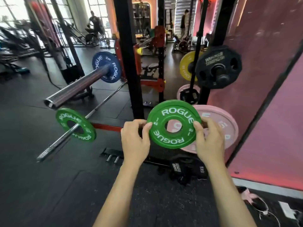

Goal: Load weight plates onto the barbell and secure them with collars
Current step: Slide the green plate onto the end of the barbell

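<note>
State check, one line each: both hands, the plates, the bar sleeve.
left hand: grips held plate's left edge
right hand: grips its right edge
held green plate: in air, off any bar
blue plate: on sleeve
sleeve: outer end bare, no collar

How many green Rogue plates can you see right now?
2. One green plate is held by its edges between the left hand and right hand. The other green plate sits on the thin bar at left. More may be hidden.
</note>
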The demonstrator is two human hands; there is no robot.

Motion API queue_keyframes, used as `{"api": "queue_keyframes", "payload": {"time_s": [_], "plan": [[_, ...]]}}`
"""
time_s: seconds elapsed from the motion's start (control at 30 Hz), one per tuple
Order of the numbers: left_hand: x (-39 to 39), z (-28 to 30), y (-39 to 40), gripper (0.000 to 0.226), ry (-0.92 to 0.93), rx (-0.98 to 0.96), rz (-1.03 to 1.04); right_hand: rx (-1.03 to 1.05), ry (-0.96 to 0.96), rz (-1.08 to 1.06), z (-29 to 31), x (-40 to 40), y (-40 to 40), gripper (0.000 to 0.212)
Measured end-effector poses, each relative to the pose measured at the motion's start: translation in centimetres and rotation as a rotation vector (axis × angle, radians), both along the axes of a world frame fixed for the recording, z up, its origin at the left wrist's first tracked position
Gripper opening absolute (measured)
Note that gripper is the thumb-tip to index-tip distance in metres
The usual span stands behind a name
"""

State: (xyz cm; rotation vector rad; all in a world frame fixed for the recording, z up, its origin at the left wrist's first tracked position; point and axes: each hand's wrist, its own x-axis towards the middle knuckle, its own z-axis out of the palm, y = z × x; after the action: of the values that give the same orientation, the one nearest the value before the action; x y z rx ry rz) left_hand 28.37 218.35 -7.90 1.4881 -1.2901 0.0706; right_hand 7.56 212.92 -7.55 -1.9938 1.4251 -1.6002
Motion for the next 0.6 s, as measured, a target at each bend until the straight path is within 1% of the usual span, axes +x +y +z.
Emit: {"api": "queue_keyframes", "payload": {"time_s": [0.17,0.3,0.4,0.5,0.6], "plan": [[5.9,0.5,4.2,0.018,0.008,-0.025,0.154,-0.003,-0.031,0.138,0.7,7.0,1.7,0.030],[11.4,1.0,7.6,0.019,0.025,-0.086,0.295,-0.030,-0.023,0.257,1.5,13.9,2.7,0.031],[16.0,1.3,9.9,0.026,0.061,-0.130,0.387,-0.078,-0.025,0.331,2.0,19.7,3.6,0.024],[21.3,1.4,11.3,0.023,0.088,-0.154,0.446,-0.090,-0.028,0.397,2.5,25.7,4.5,0.022],[27.0,1.7,11.3,0.018,0.091,-0.147,0.464,-0.123,-0.013,0.404,3.0,31.3,4.6,0.023]]}}
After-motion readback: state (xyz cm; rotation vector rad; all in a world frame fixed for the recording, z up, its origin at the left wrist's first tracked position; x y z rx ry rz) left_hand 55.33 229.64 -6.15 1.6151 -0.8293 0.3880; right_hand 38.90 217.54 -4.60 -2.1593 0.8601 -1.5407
